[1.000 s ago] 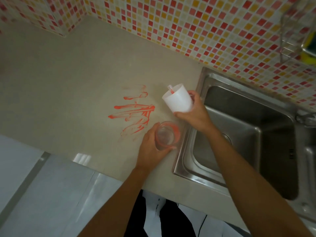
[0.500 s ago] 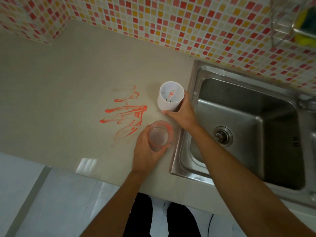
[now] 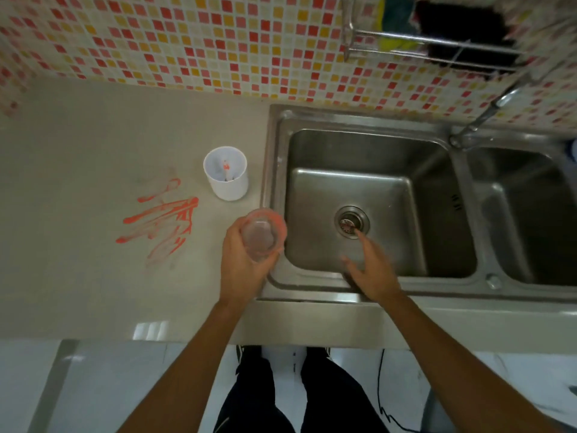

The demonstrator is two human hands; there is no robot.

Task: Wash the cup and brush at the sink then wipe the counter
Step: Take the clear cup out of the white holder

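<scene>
My left hand [image 3: 242,264] grips a clear cup [image 3: 262,234] with an orange-stained rim, held at the left edge of the steel sink [image 3: 352,189]. A white cup [image 3: 226,173] stands upright on the beige counter [image 3: 78,182] beside the sink, with a small brush [image 3: 225,168] tipped in orange inside it. My right hand [image 3: 371,267] hovers over the left basin with fingers spread, holding nothing. Orange paint smears [image 3: 162,221] mark the counter left of the cups.
A faucet [image 3: 487,115] reaches out from the tiled wall over the divider between the two basins. A wire rack [image 3: 431,54] on the wall holds a yellow-green sponge and a dark cloth. The drain [image 3: 352,221] sits mid-basin.
My right hand set the white cup upright on the counter, let go and moved over the sink basin. My left hand lifted the clear cup toward the sink edge.
</scene>
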